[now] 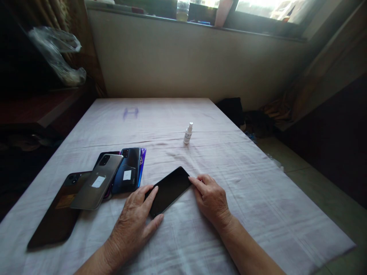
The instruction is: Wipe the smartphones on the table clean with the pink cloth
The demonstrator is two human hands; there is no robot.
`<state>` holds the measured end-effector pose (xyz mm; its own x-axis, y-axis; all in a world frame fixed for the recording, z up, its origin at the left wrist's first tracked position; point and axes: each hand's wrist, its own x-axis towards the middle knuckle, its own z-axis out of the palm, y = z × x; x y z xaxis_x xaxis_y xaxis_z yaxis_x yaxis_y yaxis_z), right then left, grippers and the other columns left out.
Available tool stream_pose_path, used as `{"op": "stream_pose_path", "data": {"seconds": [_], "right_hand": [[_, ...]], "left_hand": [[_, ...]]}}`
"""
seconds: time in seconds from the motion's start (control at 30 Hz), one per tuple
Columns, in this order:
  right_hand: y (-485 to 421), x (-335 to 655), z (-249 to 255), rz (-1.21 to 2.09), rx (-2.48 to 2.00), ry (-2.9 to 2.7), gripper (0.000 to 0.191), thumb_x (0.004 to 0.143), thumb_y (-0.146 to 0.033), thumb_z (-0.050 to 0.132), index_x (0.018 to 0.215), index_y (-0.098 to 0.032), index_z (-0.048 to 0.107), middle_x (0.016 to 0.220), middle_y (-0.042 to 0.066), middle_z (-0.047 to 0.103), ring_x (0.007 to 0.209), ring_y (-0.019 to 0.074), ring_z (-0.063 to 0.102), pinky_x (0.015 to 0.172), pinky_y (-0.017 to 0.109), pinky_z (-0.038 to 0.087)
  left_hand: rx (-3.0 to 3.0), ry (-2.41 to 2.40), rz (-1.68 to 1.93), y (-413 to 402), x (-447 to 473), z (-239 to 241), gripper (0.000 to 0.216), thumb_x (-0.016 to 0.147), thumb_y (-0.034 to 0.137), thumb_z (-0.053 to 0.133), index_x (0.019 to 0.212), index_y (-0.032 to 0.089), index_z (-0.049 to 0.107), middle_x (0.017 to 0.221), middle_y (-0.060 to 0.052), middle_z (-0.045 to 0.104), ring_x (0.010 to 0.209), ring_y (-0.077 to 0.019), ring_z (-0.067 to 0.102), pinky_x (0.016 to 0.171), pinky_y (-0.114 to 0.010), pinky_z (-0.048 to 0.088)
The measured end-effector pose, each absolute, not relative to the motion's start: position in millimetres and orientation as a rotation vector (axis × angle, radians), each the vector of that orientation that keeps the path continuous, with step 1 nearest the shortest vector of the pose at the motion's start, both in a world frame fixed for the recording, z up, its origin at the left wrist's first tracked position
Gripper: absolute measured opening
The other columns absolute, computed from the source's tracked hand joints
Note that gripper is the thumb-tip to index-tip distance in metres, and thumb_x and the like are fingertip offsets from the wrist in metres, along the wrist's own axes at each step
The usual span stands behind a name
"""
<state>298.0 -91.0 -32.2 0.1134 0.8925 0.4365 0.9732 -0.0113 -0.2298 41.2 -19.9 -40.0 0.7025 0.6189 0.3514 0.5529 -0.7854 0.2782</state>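
Observation:
A black phone (169,190) lies screen up on the white cloth (177,126) that covers the table. My left hand (134,221) rests on the phone's near left end, fingers spread over its edge and thumb against its near corner. My right hand (210,198) lies flat beside the phone's far right corner, its fingertips touching that corner. Neither hand lifts the phone.
Several phones (97,181) lie face down in an overlapping pile to the left, some with white stickers. A small white spray bottle (188,133) stands upright past the black phone. A plastic bag (57,53) hangs at the far left. The table's right edge drops to the floor.

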Motion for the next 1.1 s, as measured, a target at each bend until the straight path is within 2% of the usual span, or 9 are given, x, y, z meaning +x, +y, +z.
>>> {"op": "stream_pose_path", "data": {"seconds": [0.8,1.1], "right_hand": [[-85.9,298.8,-32.3,-0.227,-1.942,-1.796,0.035,0.086,-0.008,0.051,0.111,-0.022,0.072,0.091,0.006,0.065,0.080,0.0188,0.059,0.072,0.028,0.049],[-85.6,297.3,-32.0,-0.236,-1.906,-1.838,0.035,0.085,-0.008,0.052,0.111,-0.022,0.072,0.092,0.006,0.065,0.083,0.0188,0.059,0.074,0.027,0.048]], "left_hand": [[2.725,0.962,0.639,-20.1,41.0,-41.0,0.059,0.088,0.038,0.058,0.144,0.022,0.045,0.139,-0.013,0.054,0.126,-0.0325,0.052,0.105,-0.048,0.045],[2.758,0.949,0.645,-20.8,41.6,-39.1,0.059,0.088,0.037,0.058,0.143,0.019,0.046,0.138,-0.015,0.053,0.126,-0.0322,0.051,0.104,-0.047,0.045]]}}
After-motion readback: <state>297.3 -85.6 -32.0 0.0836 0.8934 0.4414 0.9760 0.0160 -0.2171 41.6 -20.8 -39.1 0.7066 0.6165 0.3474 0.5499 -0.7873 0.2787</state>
